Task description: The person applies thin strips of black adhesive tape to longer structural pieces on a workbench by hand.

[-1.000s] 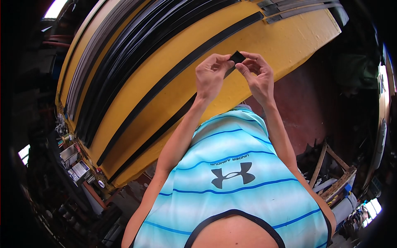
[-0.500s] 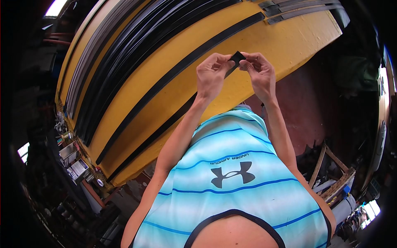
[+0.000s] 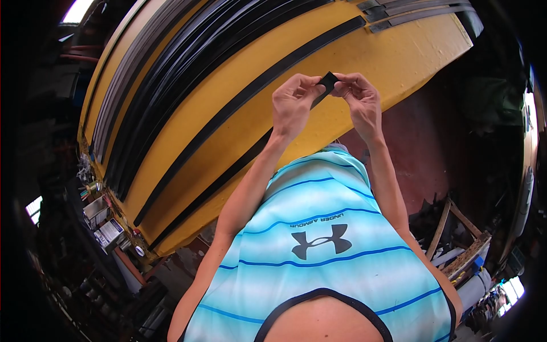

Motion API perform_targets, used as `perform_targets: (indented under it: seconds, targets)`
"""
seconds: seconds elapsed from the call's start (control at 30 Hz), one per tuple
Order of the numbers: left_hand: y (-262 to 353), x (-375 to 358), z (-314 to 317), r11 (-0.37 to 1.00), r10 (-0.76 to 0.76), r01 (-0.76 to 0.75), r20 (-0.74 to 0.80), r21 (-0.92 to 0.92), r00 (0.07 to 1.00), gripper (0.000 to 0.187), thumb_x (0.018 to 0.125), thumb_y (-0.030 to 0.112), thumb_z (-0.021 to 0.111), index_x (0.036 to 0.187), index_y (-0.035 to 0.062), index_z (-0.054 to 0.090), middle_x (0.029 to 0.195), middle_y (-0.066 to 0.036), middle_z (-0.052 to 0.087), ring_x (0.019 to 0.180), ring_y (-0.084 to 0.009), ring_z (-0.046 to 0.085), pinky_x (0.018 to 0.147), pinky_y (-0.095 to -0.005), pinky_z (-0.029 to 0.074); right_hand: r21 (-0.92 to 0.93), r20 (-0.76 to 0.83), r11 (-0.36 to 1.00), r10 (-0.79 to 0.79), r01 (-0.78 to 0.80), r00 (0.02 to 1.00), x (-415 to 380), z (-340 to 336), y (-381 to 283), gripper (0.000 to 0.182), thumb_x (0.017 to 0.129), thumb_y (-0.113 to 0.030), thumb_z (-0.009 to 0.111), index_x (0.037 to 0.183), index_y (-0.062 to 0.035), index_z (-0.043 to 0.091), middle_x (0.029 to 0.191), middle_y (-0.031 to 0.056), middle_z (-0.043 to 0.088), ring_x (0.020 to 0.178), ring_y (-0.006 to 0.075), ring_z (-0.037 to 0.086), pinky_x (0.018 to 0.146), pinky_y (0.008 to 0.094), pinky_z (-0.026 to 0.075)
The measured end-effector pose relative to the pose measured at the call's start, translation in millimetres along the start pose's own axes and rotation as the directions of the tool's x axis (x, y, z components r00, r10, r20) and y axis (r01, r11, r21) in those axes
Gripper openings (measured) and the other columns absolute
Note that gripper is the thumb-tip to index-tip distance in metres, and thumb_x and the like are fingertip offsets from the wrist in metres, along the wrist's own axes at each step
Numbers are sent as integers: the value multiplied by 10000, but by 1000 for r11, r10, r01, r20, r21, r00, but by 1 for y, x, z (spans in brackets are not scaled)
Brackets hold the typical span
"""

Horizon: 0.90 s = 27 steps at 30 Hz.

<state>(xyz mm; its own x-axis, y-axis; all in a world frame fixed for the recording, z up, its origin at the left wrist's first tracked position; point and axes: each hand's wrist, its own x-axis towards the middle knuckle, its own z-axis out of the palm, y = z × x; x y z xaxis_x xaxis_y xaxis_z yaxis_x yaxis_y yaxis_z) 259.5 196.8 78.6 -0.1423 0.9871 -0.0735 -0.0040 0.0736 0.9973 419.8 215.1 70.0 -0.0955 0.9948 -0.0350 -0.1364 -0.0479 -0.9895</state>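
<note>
Between my two hands is the end of a long flat black strip (image 3: 245,157), raised above the yellow table (image 3: 410,57). My left hand (image 3: 293,105) pinches its left edge between thumb and fingers. On the other edge, my right hand (image 3: 361,102) is closed in a similar pinch, thumb toward me. The strip runs down and left from under my left hand to the table's near left end. A second black strip (image 3: 228,115) lies alone along the tabletop, a little farther off.
Many black strips (image 3: 171,85) lie side by side on the far part of the table, with grey strips (image 3: 122,74) beyond. Shorter grey strips (image 3: 421,11) rest at the right end. Boxes (image 3: 108,232) stand by the left end; a wooden frame (image 3: 464,251) is at lower right.
Both hands keep their pinch on the strip's end. The end is turned slightly so more of its face shows; otherwise almost nothing has moved.
</note>
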Motion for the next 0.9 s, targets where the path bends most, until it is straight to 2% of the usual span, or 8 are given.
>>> perform_targets:
  seconds: [0.07, 0.3, 0.37, 0.5, 0.6, 0.67, 0.77, 0.9]
  targets:
    - [0, 0, 1, 1000, 14, -14, -1, 12, 1000, 123, 895, 71, 735, 1015, 52, 747, 794, -11, 701, 685, -55, 572, 625, -214, 472, 112, -10, 993, 47, -46, 999, -1, 2, -5, 183, 938, -115, 717, 1098, -27, 700, 894, 18, 698, 804, 82, 619, 755, 232, 508]
    - [5, -2, 2, 1000, -4, 4, -11, 3, 1000, 131, 903, 78, 731, 1026, 34, 738, 828, -13, 706, 705, -60, 582, 646, -215, 488, 226, 28, 966, 120, -123, 992, -8, 2, 13, 224, 912, -127, 752, 1102, -26, 690, 912, 17, 673, 792, 84, 605, 743, 225, 510]
    - [6, -3, 1, 999, -45, 45, 0, -13, 999, 127, 900, 43, 736, 1027, 29, 733, 892, -13, 701, 766, -61, 589, 705, -190, 501, 315, 34, 941, 119, -124, 992, -9, 5, 17, 228, 900, -127, 767, 1091, -33, 685, 910, 8, 652, 801, 80, 598, 749, 234, 509]
    - [5, -3, 1, 998, -66, 66, 5, -19, 998, 138, 901, 42, 735, 1038, 23, 728, 898, -17, 704, 776, -62, 599, 722, -192, 511, 292, 63, 946, 129, -142, 990, -10, 5, 13, 202, 896, -135, 772, 1052, -42, 683, 900, 6, 643, 813, 76, 596, 754, 244, 514]
    - [9, -4, 5, 997, -67, 67, -1, -34, 998, 134, 903, 27, 727, 1037, 16, 724, 913, -23, 709, 802, -68, 619, 751, -197, 524, 361, 74, 914, 170, -185, 983, -9, 1, 14, 187, 895, -142, 773, 1029, -50, 681, 883, 5, 646, 807, 80, 602, 752, 251, 522]
    - [9, -5, 5, 994, -75, 75, -5, -76, 997, 132, 905, 9, 718, 1037, 9, 719, 927, -35, 712, 825, -75, 636, 773, -200, 531, 474, 83, 849, 221, -233, 972, -10, 0, 19, 118, 935, -118, 717, 1011, -60, 649, 891, 7, 656, 824, 101, 631, 778, 271, 535]
    - [6, -5, 5, 990, -67, 65, -5, -125, 998, 138, 904, -5, 714, 1042, 2, 711, 934, -41, 711, 829, -75, 639, 773, -195, 528, 549, 82, 801, 234, -240, 969, -11, 4, 20, 145, 890, -126, 772, 970, -64, 668, 868, 13, 667, 792, 103, 631, 741, 245, 531]
    - [3, -6, 3, 992, -30, 31, 9, -121, 999, 128, 925, 5, 679, 1050, -10, 702, 925, -78, 723, 869, -115, 684, 792, -229, 553, 621, 109, 735, 264, -273, 958, -13, 6, 18, 129, 893, -110, 765, 948, -69, 655, 885, 22, 679, 790, 118, 645, 739, 238, 530]
